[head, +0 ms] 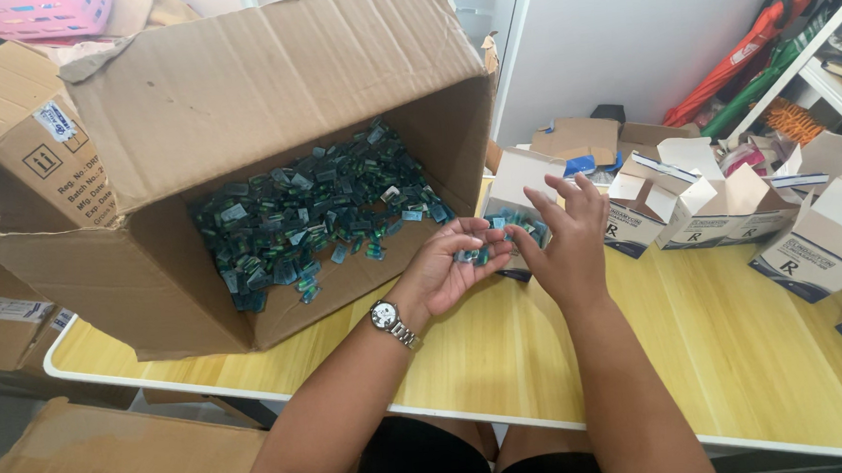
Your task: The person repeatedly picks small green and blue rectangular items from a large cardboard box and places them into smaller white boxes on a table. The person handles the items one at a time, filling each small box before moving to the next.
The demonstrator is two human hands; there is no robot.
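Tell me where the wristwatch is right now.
In the head view, the wristwatch sits on the left wrist, low centre, above the yellow table, just right of the big cardboard box.

A big brown cardboard box [238,111] lies tipped on its side on the counter [720,345], holding small blue-green packets [312,214]. Right of it stand open white-and-navy cartons [672,202]. A white label [55,120] sits on another brown box [16,144], far left.

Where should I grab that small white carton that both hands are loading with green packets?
Probably by the two side walls of the small white carton, low down, reaching in from the near side. Its flap stands open at the back and green packets fill the mouth, so a grip over the top looks blocked.
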